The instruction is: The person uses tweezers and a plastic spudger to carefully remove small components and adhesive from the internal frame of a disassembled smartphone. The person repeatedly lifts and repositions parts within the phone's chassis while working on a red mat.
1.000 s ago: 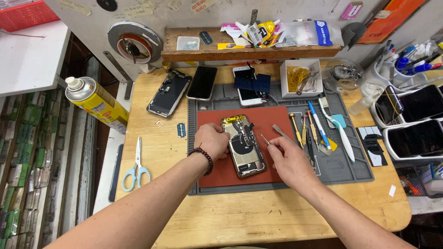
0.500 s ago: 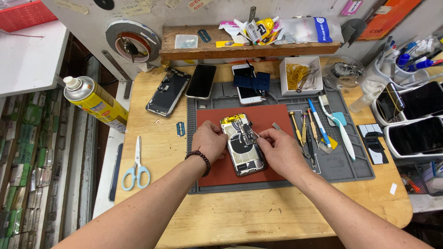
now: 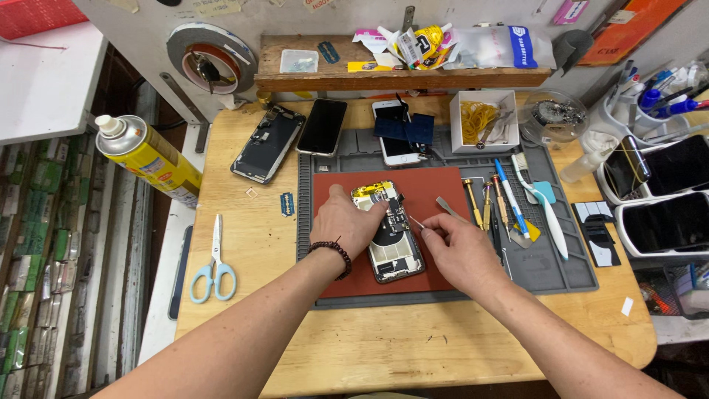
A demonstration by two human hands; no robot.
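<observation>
Red matting [image 3: 436, 222] lies under the opened phone [image 3: 389, 230], which sits on the grey work mat [image 3: 561, 266] near the middle of the table [image 3: 244, 244]. We see the left hand [image 3: 347, 222] laid palm down on the phone's left side, its grip closed on the frame, thumb toward the yellow top end, forearm running in from the table's near edge with a dark bead bracelet [image 3: 332, 253] at the wrist. Our right hand [image 3: 461, 247] rests just right of the phone, fingers curled, pinching thin metal tweezers [image 3: 418, 222] whose tip points at the phone's upper right part. Screwdrivers [image 3: 480, 203] lie beside it.
</observation>
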